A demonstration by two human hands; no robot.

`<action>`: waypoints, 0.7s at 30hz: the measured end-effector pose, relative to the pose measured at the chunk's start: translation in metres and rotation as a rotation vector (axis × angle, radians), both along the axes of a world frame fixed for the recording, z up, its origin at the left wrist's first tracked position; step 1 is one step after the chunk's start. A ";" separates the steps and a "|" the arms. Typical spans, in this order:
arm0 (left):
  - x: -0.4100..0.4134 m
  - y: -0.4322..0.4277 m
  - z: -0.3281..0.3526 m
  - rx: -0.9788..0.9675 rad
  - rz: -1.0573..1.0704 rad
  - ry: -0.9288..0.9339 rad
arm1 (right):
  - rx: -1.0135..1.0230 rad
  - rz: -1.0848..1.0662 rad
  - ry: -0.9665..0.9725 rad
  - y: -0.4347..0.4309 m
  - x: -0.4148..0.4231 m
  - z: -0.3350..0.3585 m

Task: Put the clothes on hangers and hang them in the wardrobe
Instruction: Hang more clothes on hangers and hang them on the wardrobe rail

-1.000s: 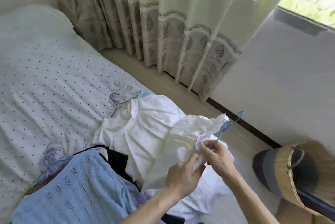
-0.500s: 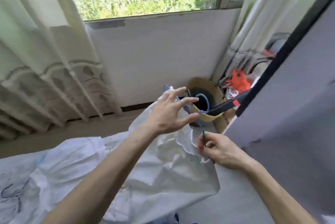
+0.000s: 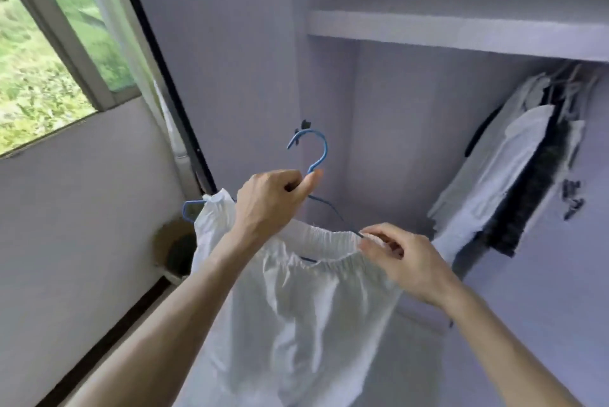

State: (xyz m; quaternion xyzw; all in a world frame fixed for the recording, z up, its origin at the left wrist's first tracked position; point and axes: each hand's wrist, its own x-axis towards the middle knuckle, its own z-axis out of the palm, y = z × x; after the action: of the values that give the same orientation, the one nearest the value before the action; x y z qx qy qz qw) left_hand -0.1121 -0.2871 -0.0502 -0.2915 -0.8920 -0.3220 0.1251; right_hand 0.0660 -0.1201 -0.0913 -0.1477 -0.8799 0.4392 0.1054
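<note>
Head view: the blue hanger [image 3: 325, 150] is gripped at its neck, just under the hook, by the left hand [image 3: 268, 205], with the fingers curled round the wire. The hanger's right arm and the elastic edge of the white garment [image 3: 296, 324] are pinched together by the right hand [image 3: 407, 263]. The garment is draped on the hanger and hangs below both hands. Beyond the hands the open wardrobe [image 3: 428, 29] is faced, with hung clothes [image 3: 514, 176] to the right. Half a second ago the left hand was spread open and the window wall was faced.
</note>
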 end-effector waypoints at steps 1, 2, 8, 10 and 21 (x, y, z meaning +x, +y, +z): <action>-0.004 0.016 0.000 0.015 -0.030 -0.017 | 0.048 -0.047 0.008 0.011 0.006 -0.002; -0.008 0.030 0.002 0.030 -0.064 -0.036 | 0.112 -0.094 0.011 0.022 0.012 -0.004; -0.022 0.104 0.006 0.089 -0.419 -0.092 | 0.514 -0.238 -0.068 0.068 0.032 -0.002; -0.024 0.121 0.005 0.104 -0.486 -0.112 | 0.526 -0.263 -0.148 0.068 0.033 0.009; -0.061 0.192 0.015 0.074 -0.630 -0.104 | 0.458 -0.339 -0.310 0.081 -0.006 0.040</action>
State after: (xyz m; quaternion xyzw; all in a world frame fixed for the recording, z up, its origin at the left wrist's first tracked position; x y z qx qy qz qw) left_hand -0.1729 -0.0955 -0.0351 -0.5318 -0.7507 -0.3917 -0.0157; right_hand 0.0604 -0.0395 -0.0508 -0.3297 -0.9242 0.1785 0.0724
